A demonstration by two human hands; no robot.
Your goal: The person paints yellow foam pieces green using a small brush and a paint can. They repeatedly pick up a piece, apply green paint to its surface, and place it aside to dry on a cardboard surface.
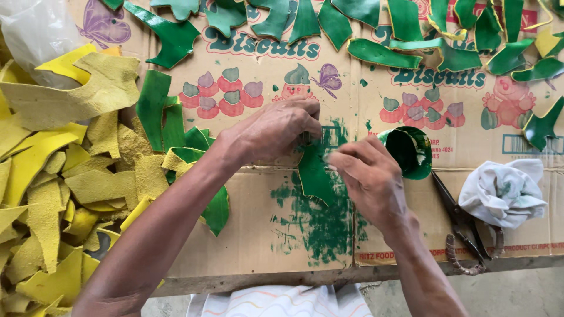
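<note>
Head view, looking down at the counter (264, 276), which is lying under flattened printed brown cardboard (247, 235).

Left hand (276, 130) is pinching the upper edge of a green-painted, irregular cut piece of leather-like sheet (314, 173); fingers are curling shut on it near the top. Right hand (367, 173) is resting just beside the same piece on its right edge, fingertips drawn together and touching it; whether anything small is sitting between them, cannot tell. The two hands are working close together, nearly touching. The piece is lying flat near the middle of the cardboard, over a smeared patch of green paint (320, 226).

Just right of the right hand, a small round green-stained paint pot (411, 151) is standing on the cardboard. Right of that, dark metal scissors with wrapped handles (464, 229) are lying partly under a crumpled white rag with green stains (504, 191).

A row of finished green pieces (382, 54) is lying spread along the far edge. At left, a heap of unpainted yellow suede-like scraps (47, 194) is sitting, with a few green pieces (155, 108) lying against it
</note>
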